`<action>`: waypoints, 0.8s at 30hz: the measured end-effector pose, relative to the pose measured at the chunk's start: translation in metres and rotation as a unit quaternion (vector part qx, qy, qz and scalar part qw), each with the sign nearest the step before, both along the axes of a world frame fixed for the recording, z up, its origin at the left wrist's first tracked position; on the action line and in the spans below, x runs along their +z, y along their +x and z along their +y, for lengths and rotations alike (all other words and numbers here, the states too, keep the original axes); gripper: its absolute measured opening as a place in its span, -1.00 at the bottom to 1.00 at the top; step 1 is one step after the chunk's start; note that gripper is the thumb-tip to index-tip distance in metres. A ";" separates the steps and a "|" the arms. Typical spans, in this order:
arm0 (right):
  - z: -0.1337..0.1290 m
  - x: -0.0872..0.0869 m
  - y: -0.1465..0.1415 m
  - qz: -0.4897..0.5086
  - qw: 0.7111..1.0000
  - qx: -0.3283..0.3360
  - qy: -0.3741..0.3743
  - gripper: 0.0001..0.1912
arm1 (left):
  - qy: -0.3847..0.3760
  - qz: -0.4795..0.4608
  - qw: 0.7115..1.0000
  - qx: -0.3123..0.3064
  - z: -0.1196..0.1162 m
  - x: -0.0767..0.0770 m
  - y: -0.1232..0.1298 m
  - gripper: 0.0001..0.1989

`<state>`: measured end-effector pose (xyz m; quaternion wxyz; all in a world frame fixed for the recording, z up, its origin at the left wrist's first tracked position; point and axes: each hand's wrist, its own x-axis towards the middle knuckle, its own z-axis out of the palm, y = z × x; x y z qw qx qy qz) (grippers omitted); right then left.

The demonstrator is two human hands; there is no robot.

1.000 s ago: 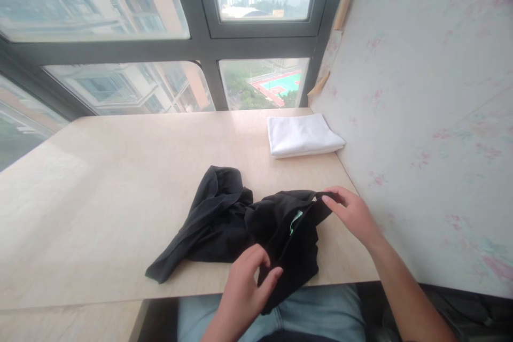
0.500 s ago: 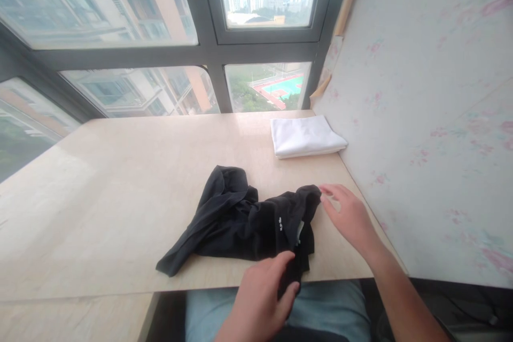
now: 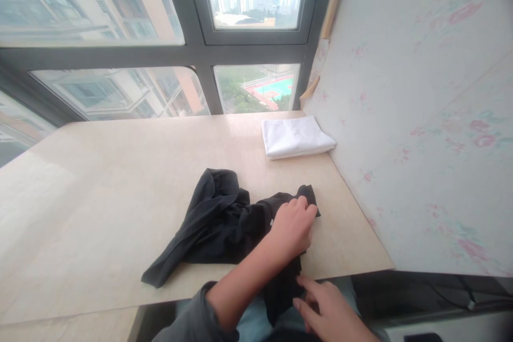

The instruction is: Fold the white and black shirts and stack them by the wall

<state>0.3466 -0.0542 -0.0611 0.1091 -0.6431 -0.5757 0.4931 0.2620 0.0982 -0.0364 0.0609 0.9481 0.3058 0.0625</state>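
likely arranging: left hand (image 3: 294, 222) curled on black garment (image 3: 212, 232), pinch unclear; right hand (image 3: 328, 307), thumb and finger parted, needs steady edge contact next.

Your garment (image 3: 212, 235) is black with a small white mark (image 3: 271, 222); at one o'clock the folded cloth (image 3: 296, 138) is white, at three the wallpaper (image 3: 425, 101) carries pink-and-green flowers (image 3: 467, 12) on off-white, and your tabletop (image 3: 100, 197) is pale beige.
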 end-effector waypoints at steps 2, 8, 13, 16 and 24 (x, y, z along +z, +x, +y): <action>-0.001 -0.002 -0.004 0.029 1.000 0.009 -0.007 -0.58 | 0.015 0.012 1.000 -0.015 0.008 -0.013 0.021 -0.82; -0.003 -0.016 -0.011 0.055 0.997 0.048 -0.010 -0.57 | 0.066 0.033 0.994 -0.082 0.027 -0.030 0.056 -0.79; -0.002 -0.027 -0.014 0.053 0.995 0.089 -0.009 -0.56 | 0.053 0.047 0.990 -0.124 0.044 -0.031 0.059 -0.83; -0.001 -0.027 -0.012 0.029 0.994 0.100 0.014 -0.68 | 0.016 0.059 0.989 -0.136 0.053 -0.032 0.054 -0.89; -0.011 -0.033 -0.007 -0.011 0.991 0.133 0.009 -0.76 | -0.051 0.034 0.994 -0.086 0.061 -0.029 0.055 -0.90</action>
